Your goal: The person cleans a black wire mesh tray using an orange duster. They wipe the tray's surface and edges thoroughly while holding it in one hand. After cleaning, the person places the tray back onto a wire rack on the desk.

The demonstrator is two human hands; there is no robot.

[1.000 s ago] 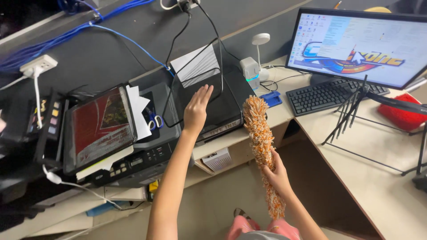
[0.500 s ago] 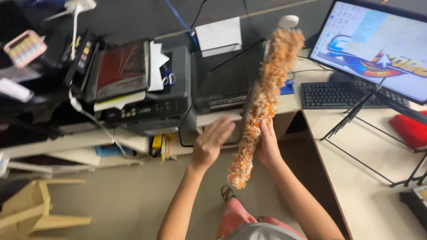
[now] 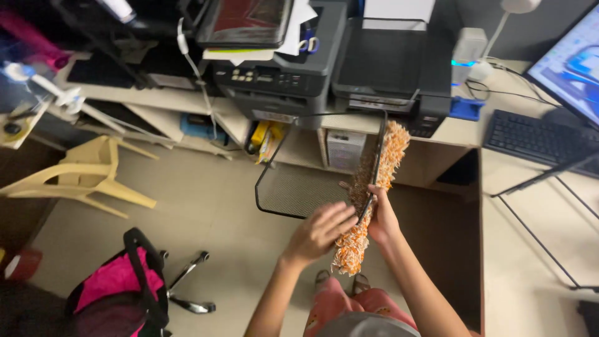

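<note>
Head view looks steeply down, and I see both hands meeting just below the middle of the frame. My right hand is wrapped around the lower part of an orange and white fluffy duster; its fingers are curled tight about the shaggy body, thumb side toward the left. The duster runs slanted, its top end near the lower edge of the black printer at upper centre, its bottom end hanging just below both hands, over the pink shorts at the bottom edge.

My left hand lies flat against the duster's lower left side, fingers straight, close together and pointing up and to the right, touching the fibres without closing on them. I cannot tell whether the thumb also presses the duster.

A black wire mesh tray hangs tilted in front of the bench; its thin frame crosses the duster just above the right hand, and I cannot tell whether the fingers grip that wire too.

A second, grey printer sits left of the black one. A black keyboard and the corner of a monitor are at the upper right. A beige plastic chair lies tipped on the floor at left, and a pink office chair stands at lower left.
</note>
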